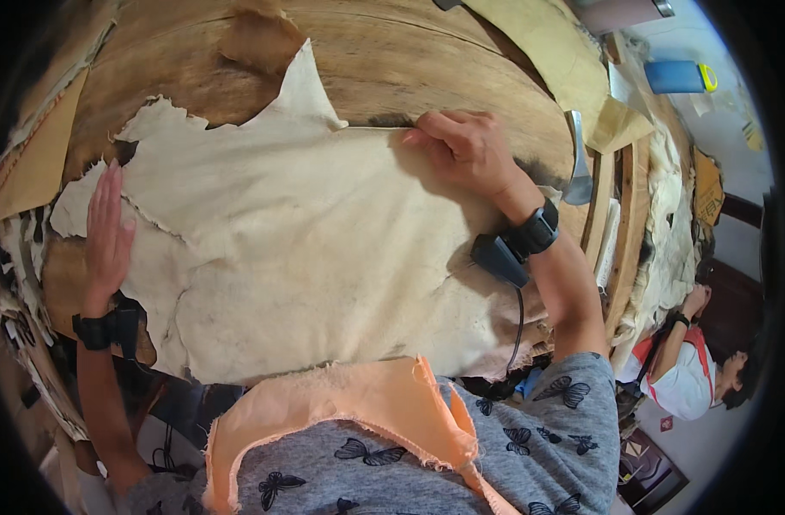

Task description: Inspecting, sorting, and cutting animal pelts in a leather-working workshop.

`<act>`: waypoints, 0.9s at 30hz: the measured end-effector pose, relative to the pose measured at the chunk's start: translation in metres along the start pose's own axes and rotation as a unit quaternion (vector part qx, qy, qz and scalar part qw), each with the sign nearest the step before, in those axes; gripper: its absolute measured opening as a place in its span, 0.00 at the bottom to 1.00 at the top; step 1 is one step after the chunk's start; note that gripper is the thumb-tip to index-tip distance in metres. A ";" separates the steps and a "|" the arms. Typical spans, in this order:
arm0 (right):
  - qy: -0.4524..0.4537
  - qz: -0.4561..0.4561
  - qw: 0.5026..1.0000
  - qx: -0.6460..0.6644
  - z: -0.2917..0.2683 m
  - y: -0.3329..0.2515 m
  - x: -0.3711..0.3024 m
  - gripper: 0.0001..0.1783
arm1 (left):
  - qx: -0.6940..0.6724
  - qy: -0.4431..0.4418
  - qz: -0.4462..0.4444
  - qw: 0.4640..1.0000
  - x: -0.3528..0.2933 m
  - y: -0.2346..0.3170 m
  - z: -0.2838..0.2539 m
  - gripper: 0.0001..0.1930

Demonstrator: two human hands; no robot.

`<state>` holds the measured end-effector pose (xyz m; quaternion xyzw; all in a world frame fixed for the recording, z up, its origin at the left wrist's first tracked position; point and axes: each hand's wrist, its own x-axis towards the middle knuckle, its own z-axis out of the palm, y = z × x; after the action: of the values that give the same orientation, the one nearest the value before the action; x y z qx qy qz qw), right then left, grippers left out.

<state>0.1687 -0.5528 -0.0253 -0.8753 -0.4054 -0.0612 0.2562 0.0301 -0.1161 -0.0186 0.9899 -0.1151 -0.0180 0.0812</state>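
A large cream-coloured hide with ragged edges lies spread over the wooden work surface in front of me. Dark fur peeks out along its far edge. My left hand rests flat on the hide's left side, fingers stretched out and held together. At the far right edge, my right hand is closed in a pinch on the hide, its fingertips partly hidden. A pointed flap of the hide sticks up between the hands. Both wrists carry black strapped devices.
To the right of my right hand lies a curved metal blade, beside a yellowish sheet. A tan sheet is at the left. More pale hides lie on the right, where another person is at work.
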 end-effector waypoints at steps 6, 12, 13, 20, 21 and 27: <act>0.014 -0.033 0.999 0.003 -0.002 0.002 0.010 0.07 | 0.017 -0.011 -0.026 0.999 -0.005 0.003 -0.010 0.30; -0.001 0.001 1.000 -0.023 -0.003 0.002 0.006 0.10 | -0.004 0.021 0.012 1.000 -0.001 0.001 -0.001 0.33; -0.003 -0.002 1.000 -0.022 -0.003 0.001 0.007 0.10 | 0.005 0.021 0.005 1.000 -0.003 0.004 -0.006 0.33; -0.016 0.017 0.998 -0.058 -0.001 -0.001 0.004 0.13 | 0.027 0.022 -0.030 0.999 -0.004 0.009 -0.008 0.32; -0.014 0.033 0.998 -0.049 0.000 -0.002 0.005 0.14 | 0.030 0.017 -0.029 0.999 -0.006 0.009 -0.007 0.31; -0.112 0.055 0.990 -0.062 -0.017 -0.018 0.030 0.11 | -0.105 0.090 -0.048 0.989 -0.006 0.001 0.003 0.29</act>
<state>0.1766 -0.5313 0.0064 -0.9117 -0.3784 0.0264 0.1576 0.0242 -0.1159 -0.0214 0.9777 -0.0570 0.0557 0.1942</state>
